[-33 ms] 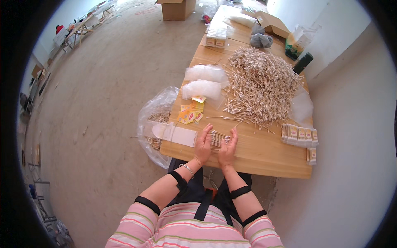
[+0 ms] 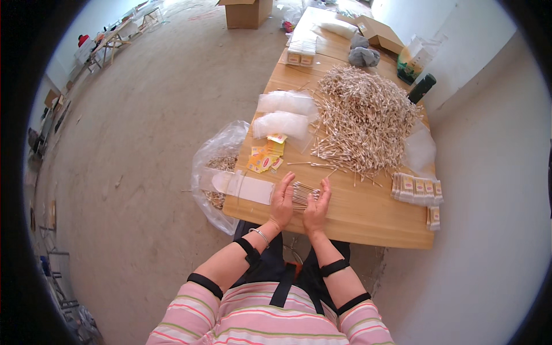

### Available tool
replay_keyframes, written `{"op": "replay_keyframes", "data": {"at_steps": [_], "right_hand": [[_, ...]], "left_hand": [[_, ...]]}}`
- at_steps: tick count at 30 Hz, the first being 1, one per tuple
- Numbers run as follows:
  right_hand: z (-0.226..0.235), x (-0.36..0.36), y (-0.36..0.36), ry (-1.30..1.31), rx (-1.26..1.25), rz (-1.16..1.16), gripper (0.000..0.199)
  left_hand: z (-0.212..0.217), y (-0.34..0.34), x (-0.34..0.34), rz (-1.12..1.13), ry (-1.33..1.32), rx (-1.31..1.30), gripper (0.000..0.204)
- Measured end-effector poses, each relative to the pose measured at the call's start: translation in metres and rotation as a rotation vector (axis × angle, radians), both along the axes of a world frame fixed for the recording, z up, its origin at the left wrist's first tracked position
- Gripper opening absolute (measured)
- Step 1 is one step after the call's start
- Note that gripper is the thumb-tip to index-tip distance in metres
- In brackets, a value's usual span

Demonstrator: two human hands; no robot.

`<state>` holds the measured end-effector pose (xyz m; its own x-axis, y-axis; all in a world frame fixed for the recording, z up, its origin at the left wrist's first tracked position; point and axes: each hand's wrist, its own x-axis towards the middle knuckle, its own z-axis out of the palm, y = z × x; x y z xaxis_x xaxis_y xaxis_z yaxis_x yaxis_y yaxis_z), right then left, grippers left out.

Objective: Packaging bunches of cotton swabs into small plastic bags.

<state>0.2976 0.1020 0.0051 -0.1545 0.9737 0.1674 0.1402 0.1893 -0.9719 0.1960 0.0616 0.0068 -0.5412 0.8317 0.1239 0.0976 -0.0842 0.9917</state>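
Observation:
A small bundle of cotton swabs [image 2: 303, 194] lies crosswise between my two hands near the table's front edge. My left hand [image 2: 281, 202] cups the bundle's left ends, fingers pointing forward. At the right ends, my right hand [image 2: 316, 209] presses in with its palm and thumb, so the swabs are held between both hands. Just left of my left hand is a flat white strip [image 2: 256, 190]. Yellow printed cards [image 2: 266, 156] are scattered beyond it. A large heap of loose cotton swabs [image 2: 368, 121] covers the table farther off.
Clear plastic bags [image 2: 282, 124] lie left of the heap on the wooden table [image 2: 368, 221]. Packed swab packets [image 2: 417, 188] sit at the right edge, others [image 2: 301, 53] at the back. A plastic sack of swabs [image 2: 214, 198] stands off the left edge; a wall [image 2: 489, 190] borders the right.

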Motion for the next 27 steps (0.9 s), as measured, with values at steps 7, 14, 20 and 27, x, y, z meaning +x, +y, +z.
{"op": "replay_keyframes", "data": {"at_steps": [7, 14, 20, 27], "right_hand": [[-0.002, -0.005, 0.013, 0.025, 0.001, -0.016, 0.055], [0.004, -0.013, 0.01, -0.009, 0.116, -0.042, 0.041], [0.015, 0.003, 0.02, -0.644, 0.368, 0.1, 0.02], [0.017, 0.006, 0.032, -0.775, 0.473, 0.028, 0.027]], "left_hand": [[-0.002, 0.008, -0.011, -0.033, -0.04, 0.005, 0.042], [-0.009, 0.011, -0.012, -0.025, -0.114, 0.028, 0.041], [-0.005, 0.009, -0.013, -0.032, -0.317, 0.079, 0.048], [-0.005, 0.011, -0.011, -0.014, -0.402, 0.114, 0.047]]}}
